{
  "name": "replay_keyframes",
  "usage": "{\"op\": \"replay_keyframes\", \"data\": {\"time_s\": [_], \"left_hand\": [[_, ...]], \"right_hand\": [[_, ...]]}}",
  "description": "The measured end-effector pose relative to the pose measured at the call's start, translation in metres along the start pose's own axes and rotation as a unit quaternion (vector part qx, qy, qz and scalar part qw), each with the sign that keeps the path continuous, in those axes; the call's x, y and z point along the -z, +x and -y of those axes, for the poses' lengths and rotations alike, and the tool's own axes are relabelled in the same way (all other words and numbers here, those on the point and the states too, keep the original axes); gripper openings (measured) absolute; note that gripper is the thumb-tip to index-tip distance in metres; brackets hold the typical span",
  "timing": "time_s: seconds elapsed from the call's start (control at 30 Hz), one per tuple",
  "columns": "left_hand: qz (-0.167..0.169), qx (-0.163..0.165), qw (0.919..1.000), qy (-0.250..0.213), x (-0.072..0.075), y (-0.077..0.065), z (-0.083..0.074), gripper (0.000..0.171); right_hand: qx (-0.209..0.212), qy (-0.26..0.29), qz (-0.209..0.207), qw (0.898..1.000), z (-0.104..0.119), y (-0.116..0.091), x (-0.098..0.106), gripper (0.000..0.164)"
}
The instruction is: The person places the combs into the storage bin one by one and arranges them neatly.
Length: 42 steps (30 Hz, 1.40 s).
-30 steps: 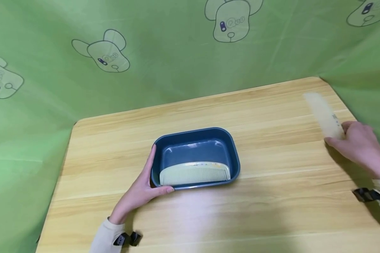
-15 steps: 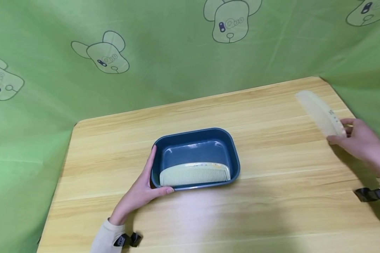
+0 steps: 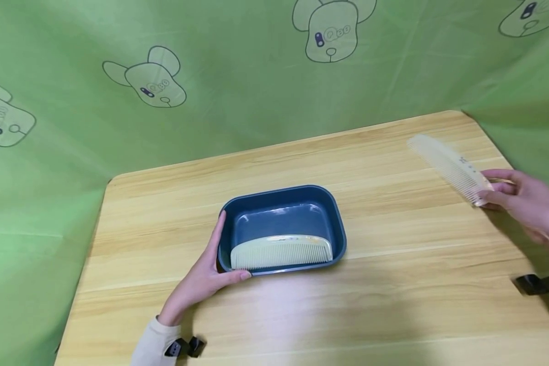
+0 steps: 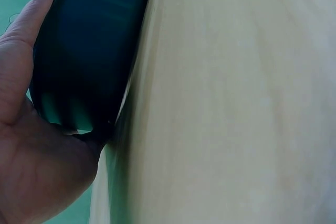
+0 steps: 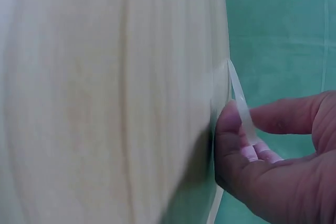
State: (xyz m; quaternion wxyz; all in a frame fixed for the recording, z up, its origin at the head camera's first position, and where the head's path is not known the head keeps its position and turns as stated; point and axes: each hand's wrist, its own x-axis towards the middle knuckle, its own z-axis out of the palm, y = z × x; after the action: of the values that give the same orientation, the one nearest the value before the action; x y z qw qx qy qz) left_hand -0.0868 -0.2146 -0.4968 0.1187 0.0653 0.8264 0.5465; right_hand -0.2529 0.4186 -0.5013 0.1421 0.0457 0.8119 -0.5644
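Note:
A dark blue rectangular plastic box (image 3: pixel 276 218) sits on the wooden table. Inside it, along the near wall, a pale cream comb (image 3: pixel 281 252) lies with its teeth toward the near side. My left hand (image 3: pixel 206 272) grips the box's left end, thumb along the near rim and fingers at the left side. At the far right of the head view, my right hand (image 3: pixel 523 201) pinches a second pale comb (image 3: pixel 453 165) by one end. This comb slants to the far left, teeth facing down-left. In the right wrist view it appears edge-on between thumb and fingers.
The wooden table (image 3: pixel 370 305) has rounded far corners. A green curtain (image 3: pixel 238 91) printed with cartoon dog heads hangs behind it and at both sides. A black wrist device (image 3: pixel 185 347) is worn on the left sleeve.
My right hand has turned the comb it holds, and the comb's far end has swung left. The left hand, the box and the comb inside have stayed put.

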Motion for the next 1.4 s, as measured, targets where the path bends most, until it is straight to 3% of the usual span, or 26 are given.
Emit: {"op": "replay_keyframes", "data": {"time_s": [0.33, 0.47, 0.57, 0.63, 0.8, 0.87, 1.17, 1.4], "left_hand": [[-0.003, 0.003, 1.0, 0.002, 0.001, 0.001, 0.001, 0.132], [-0.002, -0.002, 1.0, 0.002, 0.001, 0.002, 0.001, 0.133], [-0.001, -0.003, 1.0, -0.001, 0.001, 0.002, 0.002, 0.133], [0.0, -0.002, 1.0, -0.003, 0.0, 0.002, 0.001, 0.132], [-0.001, 0.001, 1.0, -0.006, 0.0, 0.0, 0.001, 0.132], [-0.002, 0.001, 1.0, -0.007, 0.0, 0.0, 0.0, 0.132], [0.0, -0.004, 1.0, -0.007, 0.0, 0.001, -0.001, 0.133], [0.004, -0.003, 1.0, -0.006, 0.001, 0.0, -0.001, 0.135]], "right_hand": [[0.002, 0.006, -0.004, 1.0, 0.011, -0.005, -0.007, 0.043], [0.013, 0.073, 0.002, 0.997, 0.012, -0.006, -0.009, 0.045], [0.015, 0.148, 0.012, 0.989, 0.013, -0.006, -0.01, 0.046], [0.009, 0.156, 0.011, 0.988, 0.015, -0.007, -0.01, 0.045], [-0.002, 0.088, 0.015, 0.996, 0.021, -0.01, -0.014, 0.043], [-0.004, 0.087, 0.02, 0.996, 0.023, -0.01, -0.016, 0.043], [0.002, 0.186, 0.046, 0.981, 0.03, -0.011, -0.027, 0.045], [0.029, 0.053, 0.042, 0.997, 0.043, -0.016, -0.04, 0.047]]}}
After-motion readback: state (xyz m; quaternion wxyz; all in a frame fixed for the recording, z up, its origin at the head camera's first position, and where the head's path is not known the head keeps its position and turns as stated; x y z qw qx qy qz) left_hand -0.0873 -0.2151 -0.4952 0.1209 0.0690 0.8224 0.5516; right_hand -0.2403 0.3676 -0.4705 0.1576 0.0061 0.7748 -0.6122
